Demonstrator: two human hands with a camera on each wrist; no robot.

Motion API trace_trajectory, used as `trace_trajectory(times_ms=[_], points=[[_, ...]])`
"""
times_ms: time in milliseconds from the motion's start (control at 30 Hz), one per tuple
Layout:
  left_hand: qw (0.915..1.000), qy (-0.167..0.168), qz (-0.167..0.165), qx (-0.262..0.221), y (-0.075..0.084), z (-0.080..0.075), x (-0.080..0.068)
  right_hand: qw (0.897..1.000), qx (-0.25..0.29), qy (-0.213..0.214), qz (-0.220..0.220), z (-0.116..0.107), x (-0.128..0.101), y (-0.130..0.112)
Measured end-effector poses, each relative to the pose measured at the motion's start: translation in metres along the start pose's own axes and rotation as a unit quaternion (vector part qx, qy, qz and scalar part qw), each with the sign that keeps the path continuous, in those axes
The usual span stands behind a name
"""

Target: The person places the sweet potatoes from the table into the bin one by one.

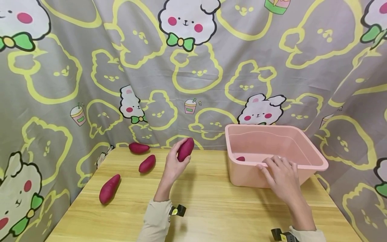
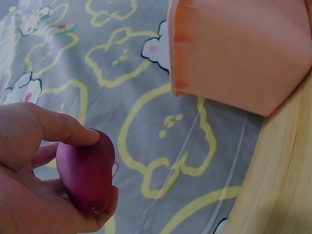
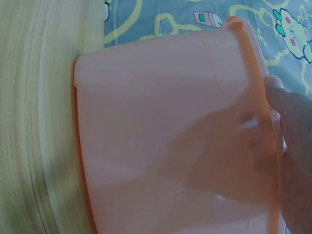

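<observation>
Potato [image 1: 185, 149] sits clamped in the left hand [image 1: 173, 164], above the bench [image 1: 205, 208] and apart from the tub [image 1: 246, 174], whose near rim [image 1: 309, 167] the right hand [image 1: 282, 176] grips. Loose fingers could drop the smooth potato; pressing hard on that rim could tip the tub.

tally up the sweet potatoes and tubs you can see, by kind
Sweet potatoes: 5 (3 on the table, 1 in the left hand, 1 in the tub, where more may be hidden)
Tubs: 1
Total: 6 visible
</observation>
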State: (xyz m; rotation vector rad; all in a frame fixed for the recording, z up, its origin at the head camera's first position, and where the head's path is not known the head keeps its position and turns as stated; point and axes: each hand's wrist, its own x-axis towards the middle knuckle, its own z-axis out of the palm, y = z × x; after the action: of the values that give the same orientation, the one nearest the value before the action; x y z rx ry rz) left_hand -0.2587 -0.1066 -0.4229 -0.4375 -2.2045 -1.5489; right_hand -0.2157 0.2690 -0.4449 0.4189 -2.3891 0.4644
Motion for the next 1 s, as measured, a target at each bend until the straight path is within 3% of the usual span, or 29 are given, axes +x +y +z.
trace_trajectory(times_ms=[300, 767, 900, 1000], points=[[1.0000, 0.003, 0.001, 0.005, 0.002, 0.001, -0.002, 1.000, 0.000, 0.001, 0.002, -0.001, 0.000, -0.001], [0.9994, 0.004, 0.014, -0.032, 0.005, 0.005, -0.001, 1.000, -0.001, 0.004, 0.000, -0.001, 0.000, -0.001], [0.9993, 0.005, 0.016, -0.033, 0.011, 0.007, -0.002, 1.000, -0.002, 0.004, -0.001, -0.001, 0.000, -0.001], [0.9993, 0.001, 0.014, -0.035, 0.026, 0.006, -0.004, 1.000, -0.002, 0.003, 0.000, -0.001, 0.000, -0.001]])
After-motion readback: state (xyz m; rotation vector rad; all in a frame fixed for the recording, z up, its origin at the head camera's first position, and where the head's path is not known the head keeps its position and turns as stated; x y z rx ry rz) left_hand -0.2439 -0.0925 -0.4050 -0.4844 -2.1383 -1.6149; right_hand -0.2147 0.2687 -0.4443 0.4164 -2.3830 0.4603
